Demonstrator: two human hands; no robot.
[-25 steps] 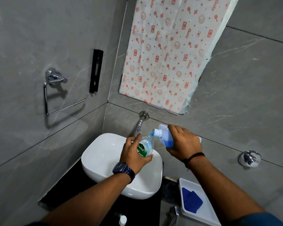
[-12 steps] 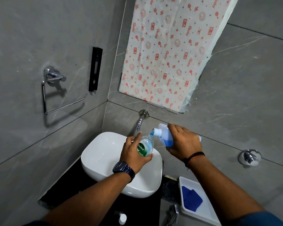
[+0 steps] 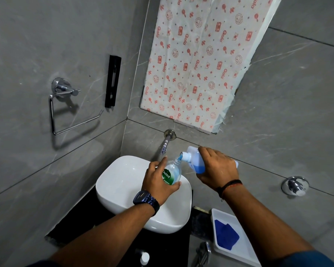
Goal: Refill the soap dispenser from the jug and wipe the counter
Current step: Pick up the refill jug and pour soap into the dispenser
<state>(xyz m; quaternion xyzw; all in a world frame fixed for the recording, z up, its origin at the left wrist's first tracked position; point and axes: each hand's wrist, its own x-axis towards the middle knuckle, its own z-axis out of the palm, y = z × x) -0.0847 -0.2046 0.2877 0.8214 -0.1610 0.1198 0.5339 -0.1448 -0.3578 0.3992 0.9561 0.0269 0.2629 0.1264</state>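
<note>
Slowly tip jug point(image 3: 196, 162), gripped in right hand point(image 3: 217, 170), spout just above neck of dispenser point(image 3: 172, 173) clasped by left hand point(image 3: 155, 183), over sink point(image 3: 114, 182).

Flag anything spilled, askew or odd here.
No spill shows: blue soap runs from the jug, tilted in the right hand, straight into the Dettol dispenser bottle gripped by the left hand over the basin. Only oddity: the printed paper sheet on the wall has a ragged lower right edge.

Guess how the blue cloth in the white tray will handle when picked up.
The blue cloth lies folded flat in the white tray, so it probably drapes and unfolds when pinched. It looks thin, likely light.
</note>
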